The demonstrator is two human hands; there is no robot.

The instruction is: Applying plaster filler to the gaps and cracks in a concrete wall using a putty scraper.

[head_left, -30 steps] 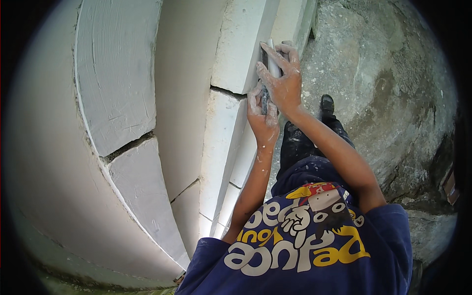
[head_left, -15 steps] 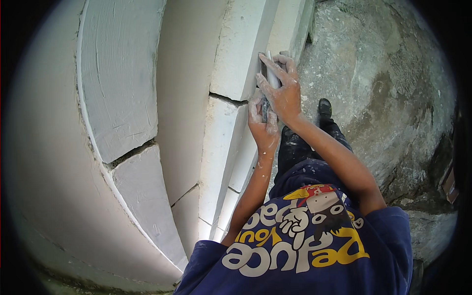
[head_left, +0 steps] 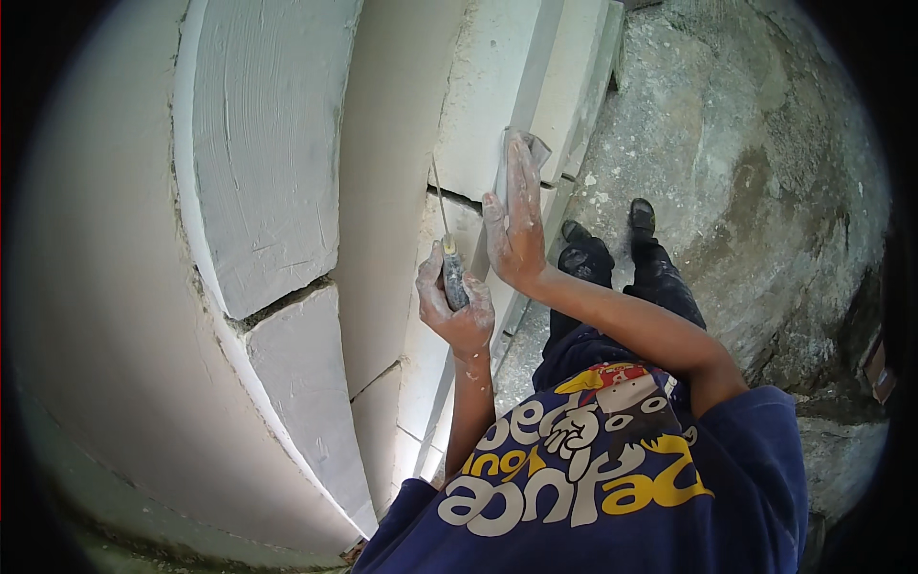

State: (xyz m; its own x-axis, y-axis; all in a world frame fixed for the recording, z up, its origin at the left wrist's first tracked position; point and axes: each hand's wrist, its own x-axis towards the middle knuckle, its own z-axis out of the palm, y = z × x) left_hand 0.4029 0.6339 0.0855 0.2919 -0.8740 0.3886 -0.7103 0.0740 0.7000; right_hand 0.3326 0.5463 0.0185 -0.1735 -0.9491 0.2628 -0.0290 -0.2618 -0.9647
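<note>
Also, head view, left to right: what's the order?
Pale curved wall → grey panel → left hand holding dark-handled tool → right hand, fingers mostly straight → left shoe → right shoe.

Only lettering I can spot is on the navy T-shirt, big chunky white and yellow letters across the front.

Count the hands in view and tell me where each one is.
2: the left hand grips a dark-handled tool; the right hand, farther up and right, lies over a grey piece. No other hand shows.
</note>
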